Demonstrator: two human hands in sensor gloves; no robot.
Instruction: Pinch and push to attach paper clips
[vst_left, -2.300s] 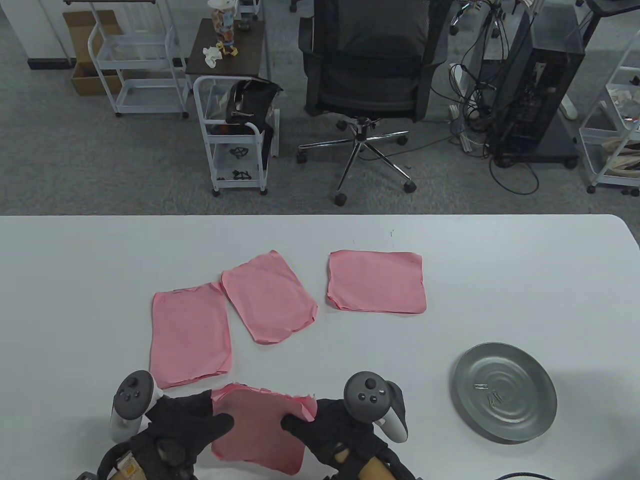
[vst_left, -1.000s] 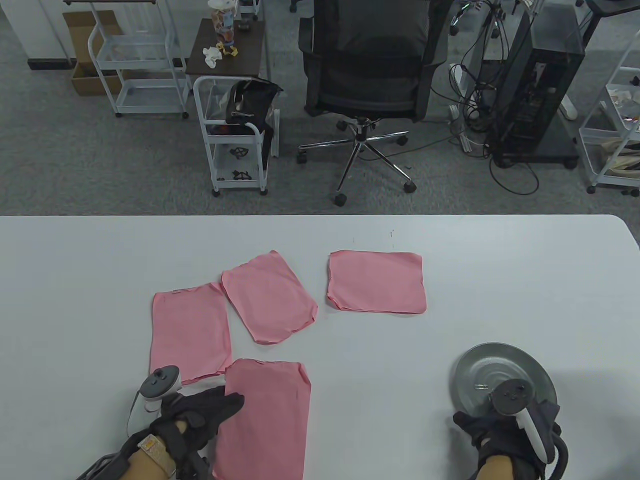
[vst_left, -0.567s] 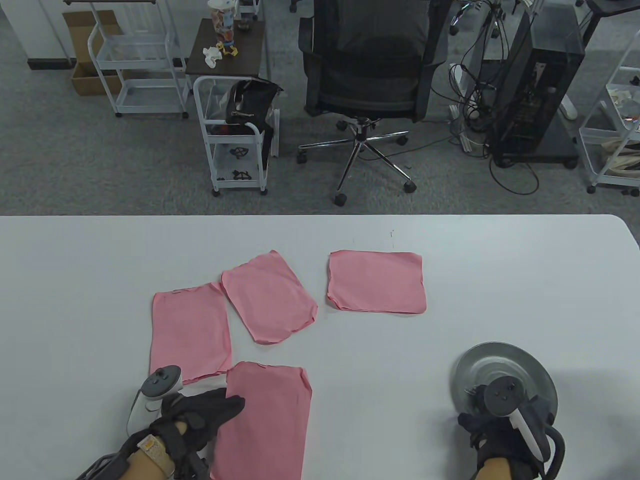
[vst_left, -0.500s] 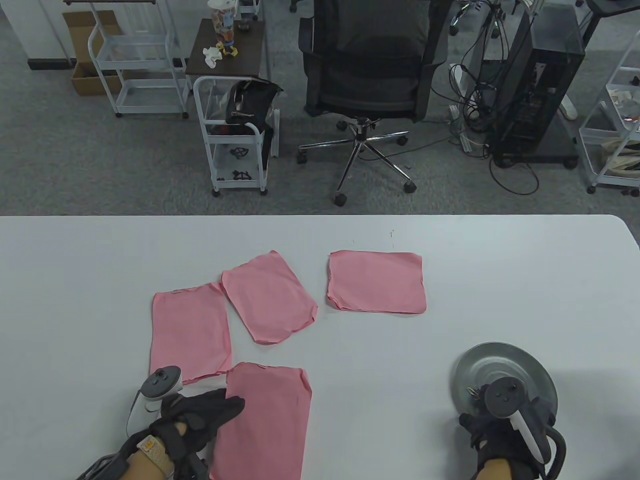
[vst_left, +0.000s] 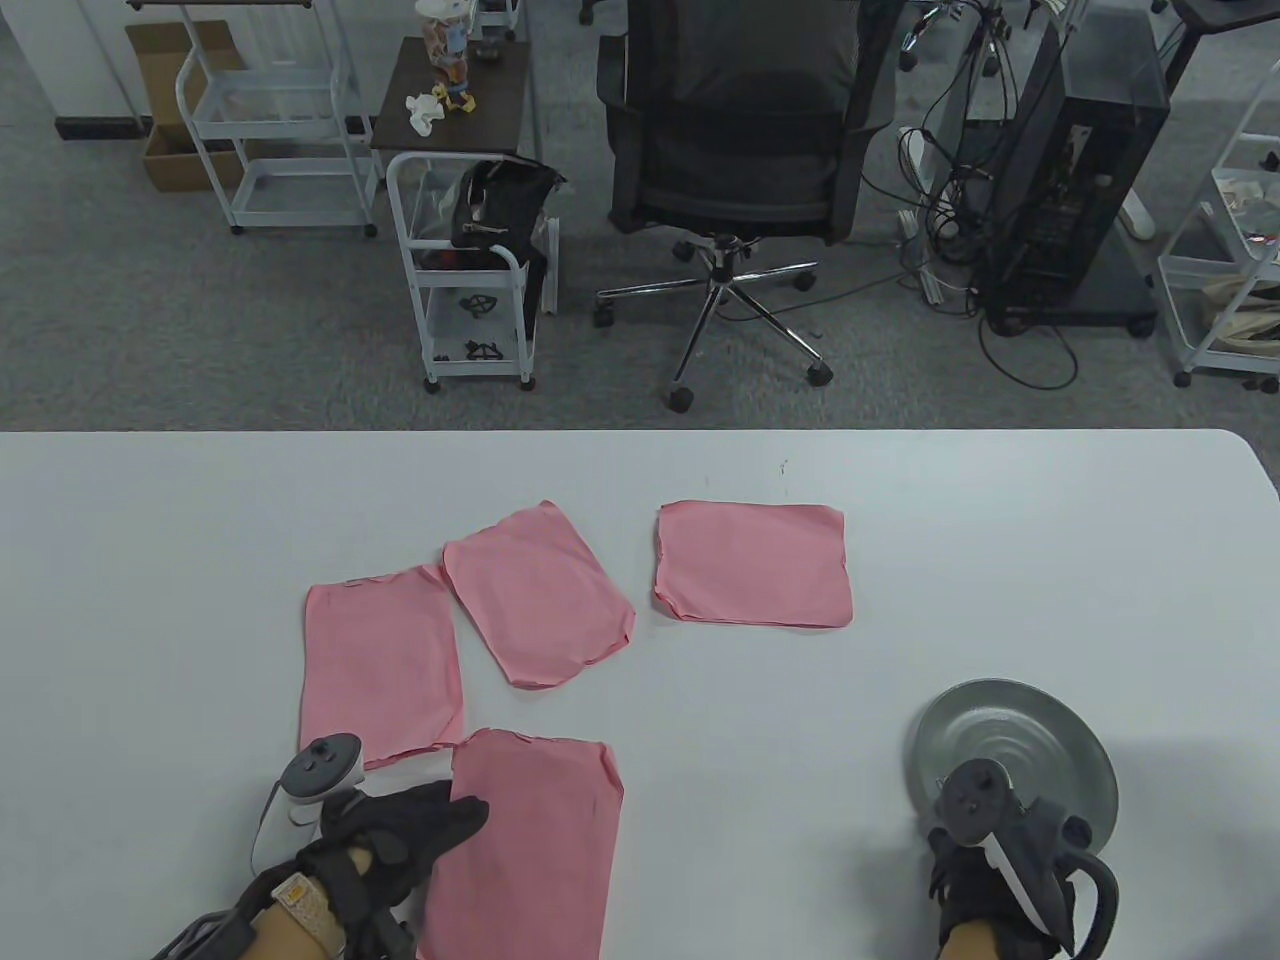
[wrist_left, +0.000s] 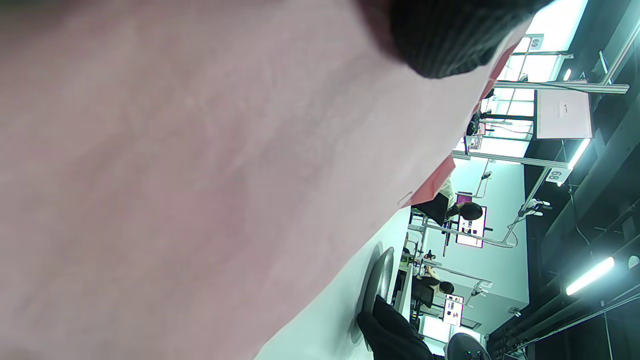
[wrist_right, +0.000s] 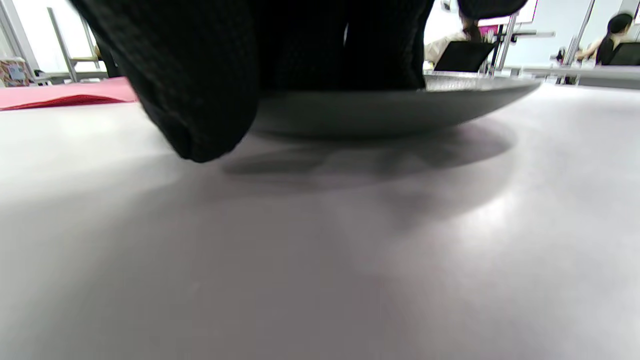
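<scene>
Light, slippery paper clips likely need an edge pinch; left hand (vst_left: 400, 840) presses flat on limp pink paper (vst_left: 530, 840), right hand's (vst_left: 1000, 870) fingers hidden.

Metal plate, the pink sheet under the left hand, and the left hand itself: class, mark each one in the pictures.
metal plate (vst_left: 1040, 725), table view, bare far part of its surface
nearest pink sheet (vst_left: 535, 850), table view, middle of the sheet
left hand (vst_left: 395, 835), table view, back of the glove
</scene>
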